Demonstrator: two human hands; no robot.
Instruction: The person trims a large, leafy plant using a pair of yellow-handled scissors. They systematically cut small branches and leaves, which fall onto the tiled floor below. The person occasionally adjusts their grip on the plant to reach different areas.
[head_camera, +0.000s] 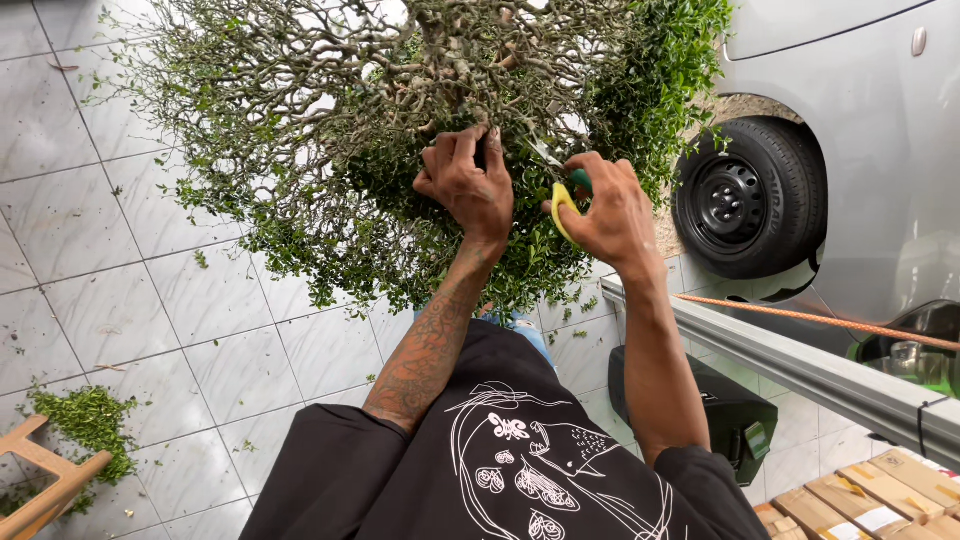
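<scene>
Fingers of the left hand pinch a twig of the small-leaved bush, the right hand curls around yellow-green scissors whose blades vanish among branches, and beyond them the car wheel sits partly leaf-hidden.

Grey tile floor w/ leaf clippings, silver car, daylight

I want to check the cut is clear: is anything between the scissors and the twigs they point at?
Nothing visible. The scissors in the right hand point straight into the shrub; the left hand grips twigs just beside the blades, close to them.
</scene>
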